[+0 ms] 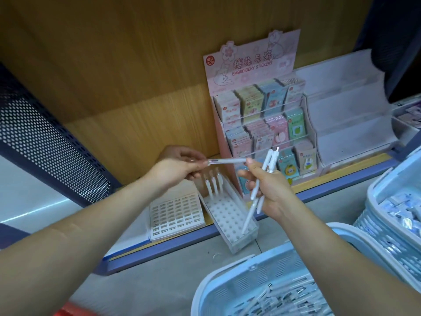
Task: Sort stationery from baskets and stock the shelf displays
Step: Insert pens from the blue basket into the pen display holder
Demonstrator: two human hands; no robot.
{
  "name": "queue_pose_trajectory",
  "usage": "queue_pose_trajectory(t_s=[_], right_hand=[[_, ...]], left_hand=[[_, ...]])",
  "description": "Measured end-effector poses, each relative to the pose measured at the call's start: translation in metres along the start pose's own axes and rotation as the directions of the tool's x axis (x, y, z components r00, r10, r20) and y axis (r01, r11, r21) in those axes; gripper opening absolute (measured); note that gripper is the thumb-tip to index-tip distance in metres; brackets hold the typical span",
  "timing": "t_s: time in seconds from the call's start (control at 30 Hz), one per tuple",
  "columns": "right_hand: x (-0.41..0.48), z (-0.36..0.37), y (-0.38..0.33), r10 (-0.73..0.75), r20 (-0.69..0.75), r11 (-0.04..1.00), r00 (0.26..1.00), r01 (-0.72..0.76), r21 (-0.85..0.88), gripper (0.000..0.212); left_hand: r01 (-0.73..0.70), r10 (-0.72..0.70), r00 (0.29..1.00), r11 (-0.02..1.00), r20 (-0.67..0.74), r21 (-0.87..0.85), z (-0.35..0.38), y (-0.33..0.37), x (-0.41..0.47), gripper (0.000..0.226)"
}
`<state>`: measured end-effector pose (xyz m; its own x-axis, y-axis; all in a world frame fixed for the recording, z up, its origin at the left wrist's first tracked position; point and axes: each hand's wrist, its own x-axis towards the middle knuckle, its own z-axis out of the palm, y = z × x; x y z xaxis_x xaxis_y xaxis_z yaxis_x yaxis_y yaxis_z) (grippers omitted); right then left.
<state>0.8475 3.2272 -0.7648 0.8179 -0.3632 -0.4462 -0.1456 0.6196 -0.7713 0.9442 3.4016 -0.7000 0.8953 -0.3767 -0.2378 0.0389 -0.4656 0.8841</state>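
We log perforated dark metal panel [45, 142] at 9 o'clock; wood-grain backboard [125, 65] at 11; grey floor [159, 281] at 6; blurred red object [75, 310] at 7, unidentifiable.

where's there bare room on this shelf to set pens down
Bare wood shelf lies behind and left of the grid tray. The pen rack is mostly free holes bar three pens. The clear tiered stand looks empty. Crowded: between rack and sticker display, where the left hand and right hand hold pens.
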Motion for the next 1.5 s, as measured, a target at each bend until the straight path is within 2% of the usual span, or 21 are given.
queue_pose_trajectory(t_s=[0.07, 0.17, 0.23, 0.37, 0.53, 0.63, 0.73, 0.83, 0.93, 1.27, 1.5], right_hand=[[0.004, -0.009, 0.003, 0.011, -0.088, 1.000, 0.996, -0.012, -0.021, 0.028], [0.007, -0.016, 0.008, 0.053, -0.125, 0.998, 0.991, -0.056, -0.014, 0.029], [0.008, -0.017, 0.011, 0.080, -0.106, 0.997, 0.991, -0.079, 0.010, 0.027], [0.009, -0.017, 0.018, 0.122, -0.054, 0.993, 0.991, -0.122, 0.005, 0.026], [0.009, -0.016, 0.023, 0.133, -0.012, 0.985, 0.991, -0.133, -0.106, 0.011], [0.011, -0.019, 0.026, 0.115, 0.010, 0.987, 0.993, -0.113, -0.114, 0.021], [0.011, -0.020, 0.026, 0.124, 0.025, 0.984, 0.992, -0.120, -0.129, 0.009], [0.012, -0.021, 0.027, 0.166, 0.021, 0.979, 0.986, -0.163, -0.119, 0.017], [0.011, -0.021, 0.028, 0.189, 0.039, 0.980, 0.981, -0.185, -0.076, 0.015], [0.016, -0.022, 0.035, 0.184, -0.005, 0.964, 0.983, -0.182, -0.195, 0.006], [0.018, -0.023, 0.038, 0.139, 0.027, 0.951, 0.990, -0.125, -0.283, 0.014]], left_hand=[[-0.025, 0.038, 0.998, 0.964, -0.046, 0.263, -0.018, -0.002, 0.006, 0.012], [-0.048, 0.062, 0.998, 0.810, -0.004, 0.585, -0.027, -0.009, 0.011, 0.009], [-0.086, 0.071, 0.996, 0.720, 0.051, 0.689, -0.022, -0.016, 0.014, 0.012], [-0.123, 0.063, 0.992, 0.619, 0.108, 0.776, -0.009, -0.032, 0.026, 0.020], [-0.150, 0.038, 0.987, 0.590, 0.158, 0.793, 0.002, -0.048, 0.034, 0.015], [-0.184, 0.040, 0.980, 0.562, 0.196, 0.807, 0.004, -0.050, 0.036, 0.013], [-0.183, 0.039, 0.980, 0.555, 0.194, 0.811, 0.005, -0.050, 0.037, 0.013], [-0.186, 0.049, 0.980, 0.540, 0.190, 0.821, 0.007, -0.049, 0.038, 0.013], [-0.193, 0.049, 0.979, 0.515, 0.196, 0.835, 0.011, -0.047, 0.037, 0.016], [-0.185, 0.032, 0.980, 0.516, 0.197, 0.837, 0.011, -0.040, 0.038, 0.013], [-0.160, 0.029, 0.985, 0.545, 0.172, 0.823, 0.012, -0.039, 0.041, 0.013]])
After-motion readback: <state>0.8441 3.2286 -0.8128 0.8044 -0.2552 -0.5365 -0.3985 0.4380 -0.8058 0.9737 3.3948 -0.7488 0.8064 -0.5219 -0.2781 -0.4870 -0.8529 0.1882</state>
